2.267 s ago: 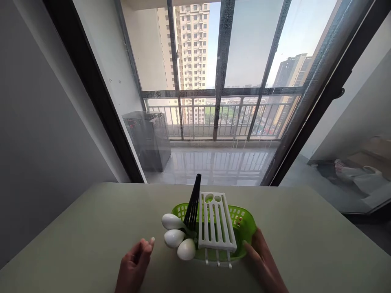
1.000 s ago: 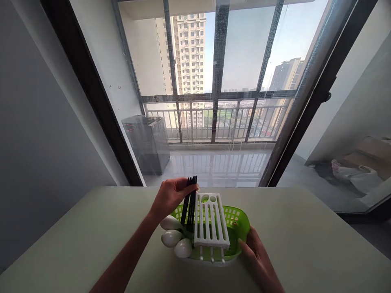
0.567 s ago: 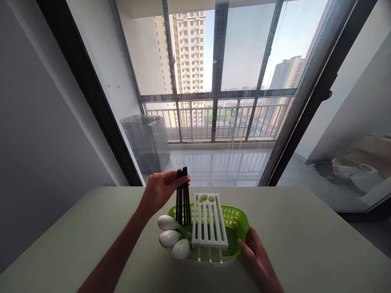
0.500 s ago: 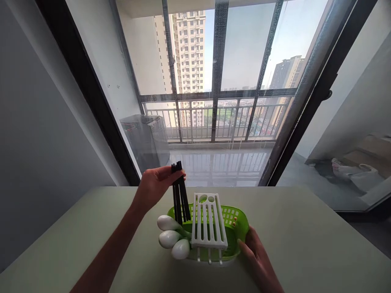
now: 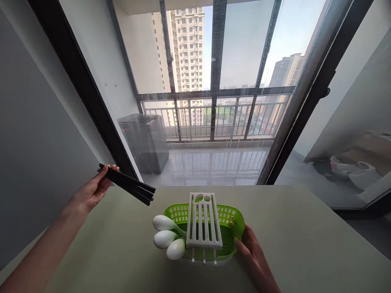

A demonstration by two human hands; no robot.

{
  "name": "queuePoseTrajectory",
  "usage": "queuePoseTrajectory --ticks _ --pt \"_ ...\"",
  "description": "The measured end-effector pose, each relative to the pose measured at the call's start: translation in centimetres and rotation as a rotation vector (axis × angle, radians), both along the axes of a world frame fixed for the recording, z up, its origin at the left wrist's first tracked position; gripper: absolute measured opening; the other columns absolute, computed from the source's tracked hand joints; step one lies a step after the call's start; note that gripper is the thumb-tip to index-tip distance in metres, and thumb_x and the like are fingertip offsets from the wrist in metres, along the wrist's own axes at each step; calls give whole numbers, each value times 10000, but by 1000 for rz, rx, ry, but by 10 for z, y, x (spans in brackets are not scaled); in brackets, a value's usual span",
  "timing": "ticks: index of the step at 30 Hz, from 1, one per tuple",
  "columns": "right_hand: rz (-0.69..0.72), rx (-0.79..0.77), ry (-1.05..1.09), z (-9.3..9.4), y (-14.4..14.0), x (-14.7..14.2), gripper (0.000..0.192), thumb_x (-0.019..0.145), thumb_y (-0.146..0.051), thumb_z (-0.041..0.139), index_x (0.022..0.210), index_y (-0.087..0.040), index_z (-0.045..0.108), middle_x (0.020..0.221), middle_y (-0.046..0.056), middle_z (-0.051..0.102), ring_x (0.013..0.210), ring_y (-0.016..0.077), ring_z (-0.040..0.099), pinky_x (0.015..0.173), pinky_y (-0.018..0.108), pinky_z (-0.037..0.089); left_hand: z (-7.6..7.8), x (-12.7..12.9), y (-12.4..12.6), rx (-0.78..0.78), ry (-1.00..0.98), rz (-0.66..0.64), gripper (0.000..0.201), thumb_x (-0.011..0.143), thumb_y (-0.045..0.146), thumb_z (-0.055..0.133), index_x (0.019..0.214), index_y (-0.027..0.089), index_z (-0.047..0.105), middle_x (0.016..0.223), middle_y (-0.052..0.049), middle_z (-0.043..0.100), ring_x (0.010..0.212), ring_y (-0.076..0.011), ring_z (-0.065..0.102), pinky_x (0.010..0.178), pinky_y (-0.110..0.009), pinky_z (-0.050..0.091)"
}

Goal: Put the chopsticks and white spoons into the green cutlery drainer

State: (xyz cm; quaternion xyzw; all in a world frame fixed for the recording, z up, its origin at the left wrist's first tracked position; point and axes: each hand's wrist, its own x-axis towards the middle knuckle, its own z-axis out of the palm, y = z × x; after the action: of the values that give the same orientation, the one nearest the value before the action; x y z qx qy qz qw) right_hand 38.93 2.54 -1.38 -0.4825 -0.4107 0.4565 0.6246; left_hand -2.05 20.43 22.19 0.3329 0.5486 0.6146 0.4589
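Bare hands (image 5: 94, 190) (image 5: 254, 254), bare left forearm (image 5: 53, 240)

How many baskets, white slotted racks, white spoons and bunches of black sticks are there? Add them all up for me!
Green basket: 1
White slotted rack: 1
White spoons: 3
Bunch of black sticks: 1
Total: 6

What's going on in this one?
A person's left hand holds a bundle of black chopsticks, away to the left of the green basket. The right hand grips the basket's right end. A white slotted rack lies across the basket, and three white spoons stick out at its left end.
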Motion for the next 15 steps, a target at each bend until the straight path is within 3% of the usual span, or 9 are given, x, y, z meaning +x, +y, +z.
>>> queuePoseTrajectory --ticks 4,8,12,15 --pt "65 -9 -19 -8 3 7 571 932 -516 678 1437 -280 554 1471 126 616 1348 352 578 1067 480 528 -24 -43 -14 -170 72 -37 113 1040 150 564 975 92 636 877 21 756 865 -79 734 1119 -285 538" --pt "82 -18 -24 -12 3 9 566 945 -509 665 1450 -296 525 1508 112 588 1373 336 559 1072 451 528 -50 -79 -36 -385 360 -241 239 1003 320 620 1065 104 700 954 -24 793 1040 -182 751 1120 -365 543" --pt "90 -6 -33 -8 2 8 571 959 -499 649 1467 -282 503 1501 117 592 1371 324 560 1091 457 514 -75 -97 -58 -391 582 -248 568 763 691 756 946 153 752 892 -32 798 961 -272 773 937 -374 632" --pt "71 -1 -31 -3 1 6 556 947 -506 661 1439 -273 550 1458 120 628 1329 331 595 1075 464 526 -84 -97 -73 -452 699 -292 747 528 864 767 835 183 739 834 -18 788 879 -281 780 774 -332 640"
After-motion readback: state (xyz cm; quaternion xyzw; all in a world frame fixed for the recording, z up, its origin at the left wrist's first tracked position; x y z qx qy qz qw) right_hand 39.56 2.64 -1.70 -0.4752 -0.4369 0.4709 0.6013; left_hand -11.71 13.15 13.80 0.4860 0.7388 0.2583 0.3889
